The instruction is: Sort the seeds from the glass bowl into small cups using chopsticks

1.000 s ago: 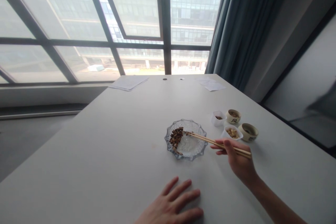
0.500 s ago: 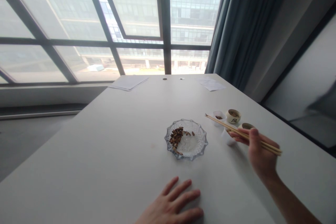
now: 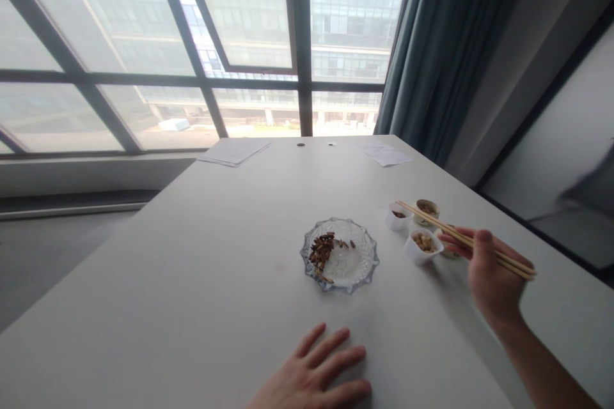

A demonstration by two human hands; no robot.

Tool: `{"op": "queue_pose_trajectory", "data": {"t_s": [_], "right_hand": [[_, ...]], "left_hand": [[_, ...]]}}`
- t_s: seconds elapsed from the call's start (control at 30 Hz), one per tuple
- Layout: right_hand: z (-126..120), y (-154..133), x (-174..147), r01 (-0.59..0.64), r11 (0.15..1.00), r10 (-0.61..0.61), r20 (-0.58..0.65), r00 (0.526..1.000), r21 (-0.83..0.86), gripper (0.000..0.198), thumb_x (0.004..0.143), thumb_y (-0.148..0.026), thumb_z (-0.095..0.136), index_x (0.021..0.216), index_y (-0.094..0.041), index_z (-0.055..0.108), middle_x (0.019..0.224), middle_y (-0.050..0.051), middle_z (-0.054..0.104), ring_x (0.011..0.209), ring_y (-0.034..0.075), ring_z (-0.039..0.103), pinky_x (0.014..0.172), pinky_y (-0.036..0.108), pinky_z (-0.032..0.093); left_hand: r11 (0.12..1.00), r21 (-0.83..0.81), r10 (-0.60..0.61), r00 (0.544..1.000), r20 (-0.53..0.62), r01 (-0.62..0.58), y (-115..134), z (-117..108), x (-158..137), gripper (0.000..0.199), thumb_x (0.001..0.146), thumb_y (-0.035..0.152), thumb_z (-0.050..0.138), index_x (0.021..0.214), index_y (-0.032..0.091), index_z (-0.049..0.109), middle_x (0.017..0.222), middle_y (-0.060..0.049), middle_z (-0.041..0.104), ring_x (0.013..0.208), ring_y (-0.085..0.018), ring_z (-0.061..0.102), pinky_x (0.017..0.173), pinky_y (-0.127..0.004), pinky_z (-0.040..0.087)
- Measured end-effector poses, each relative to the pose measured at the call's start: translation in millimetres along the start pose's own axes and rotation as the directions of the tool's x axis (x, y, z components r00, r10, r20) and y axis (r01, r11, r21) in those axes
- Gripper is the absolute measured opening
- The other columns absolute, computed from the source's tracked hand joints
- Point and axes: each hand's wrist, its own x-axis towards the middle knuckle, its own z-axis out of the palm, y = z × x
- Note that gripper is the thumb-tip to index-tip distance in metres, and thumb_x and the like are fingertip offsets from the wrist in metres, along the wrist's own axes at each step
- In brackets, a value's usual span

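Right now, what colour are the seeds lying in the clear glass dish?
Dark brown seeds in the scalloped clear glass dish; the head view shows them best.

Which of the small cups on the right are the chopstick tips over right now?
The far white cup with dark bits inside: the chopsticks in the right hand end just above it. The nearer white cup holds pale pieces.

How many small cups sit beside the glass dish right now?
4: a white cup with dark bits, a tan cup behind the chopsticks, a white cup of nuts, and a tan cup mostly hidden by the right hand.
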Motion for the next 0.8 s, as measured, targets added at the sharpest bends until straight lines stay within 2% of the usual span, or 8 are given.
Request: {"op": "queue_pose_trajectory", "data": {"t_s": [0.07, 0.17, 0.3, 0.43, 0.53, 0.6, 0.8], "right_hand": [[2.3, -1.8, -5.0, -0.006, 0.999, 0.004, 0.044, 0.999, 0.034, 0.046, 0.101, -0.056, 0.066, 0.094, -0.013, 0.079, 0.078, 0.011, 0.082, 0.065, 0.025, 0.081, 0.059, 0.032, 0.069], [7.8, -5.6, -16.2, -0.021, 0.995, 0.003, 0.186, 0.983, 0.094, 0.042, 0.102, -0.053, 0.067, 0.095, -0.014, 0.081, 0.079, 0.011, 0.083, 0.068, 0.025, 0.082, 0.062, 0.033, 0.070], [16.8, -8.1, -34.5, -0.056, 0.992, 0.006, 0.411, 0.912, 0.111, 0.040, 0.103, -0.050, 0.066, 0.094, -0.016, 0.083, 0.076, 0.010, 0.083, 0.064, 0.024, 0.081, 0.058, 0.032, 0.069], [24.6, -2.3, -49.0, -0.124, 0.985, 0.043, 0.526, 0.849, 0.120, 0.036, 0.104, -0.048, 0.066, 0.095, -0.017, 0.083, 0.079, 0.010, 0.083, 0.067, 0.024, 0.082, 0.060, 0.031, 0.070], [28.7, 2.9, -54.7, -0.165, 0.980, 0.075, 0.563, 0.823, 0.110, 0.038, 0.104, -0.049, 0.065, 0.096, -0.017, 0.083, 0.085, 0.012, 0.084, 0.073, 0.026, 0.084, 0.061, 0.032, 0.070], [30.6, 4.3, -57.1, -0.189, 0.977, 0.100, 0.560, 0.823, 0.103, 0.041, 0.103, -0.052, 0.065, 0.097, -0.016, 0.084, 0.088, 0.014, 0.085, 0.079, 0.028, 0.084, 0.062, 0.033, 0.071], [34.7, -0.4, -61.8, -0.209, 0.971, 0.135, 0.453, 0.881, 0.117, 0.046, 0.099, -0.057, 0.069, 0.089, -0.015, 0.084, 0.080, 0.015, 0.084, 0.069, 0.030, 0.083, 0.060, 0.036, 0.072]], "left_hand": [[1.000, -0.001, -0.003, 1.000, -0.006, 0.003, 0.3, 0.0, -0.1, 0.050, 0.104, 0.025, 0.074, 0.151, 0.031, 0.059, 0.166, 0.002, 0.050, 0.156, -0.026, 0.042, 0.133, -0.050, 0.022], [1.000, 0.000, -0.008, 1.000, -0.029, 0.008, 1.2, 0.4, -0.4, 0.050, 0.104, 0.024, 0.075, 0.150, 0.032, 0.060, 0.165, 0.001, 0.051, 0.156, -0.026, 0.043, 0.132, -0.049, 0.024], [1.000, 0.004, -0.009, 0.999, -0.034, 0.009, 1.9, 0.1, 0.2, 0.049, 0.103, 0.024, 0.075, 0.150, 0.032, 0.060, 0.164, 0.001, 0.052, 0.154, -0.026, 0.045, 0.132, -0.048, 0.026], [1.000, 0.012, -0.004, 0.999, -0.053, 0.004, 1.1, -1.2, 1.2, 0.045, 0.104, 0.025, 0.074, 0.147, 0.032, 0.062, 0.162, 0.001, 0.055, 0.152, -0.026, 0.048, 0.132, -0.047, 0.027], [1.000, 0.022, 0.001, 0.999, -0.033, -0.001, 0.2, -1.7, 1.0, 0.044, 0.106, 0.027, 0.071, 0.148, 0.032, 0.061, 0.163, 0.001, 0.053, 0.153, -0.026, 0.046, 0.132, -0.047, 0.027], [1.000, 0.023, 0.000, 1.000, -0.021, 0.001, 0.0, -1.6, 0.7, 0.045, 0.106, 0.027, 0.071, 0.149, 0.033, 0.060, 0.164, 0.001, 0.052, 0.154, -0.026, 0.045, 0.132, -0.048, 0.027], [1.000, 0.011, -0.003, 0.998, -0.070, 0.003, 0.9, -1.5, 0.8, 0.046, 0.104, 0.026, 0.075, 0.147, 0.032, 0.062, 0.162, 0.001, 0.055, 0.154, -0.024, 0.046, 0.133, -0.046, 0.022]]}}
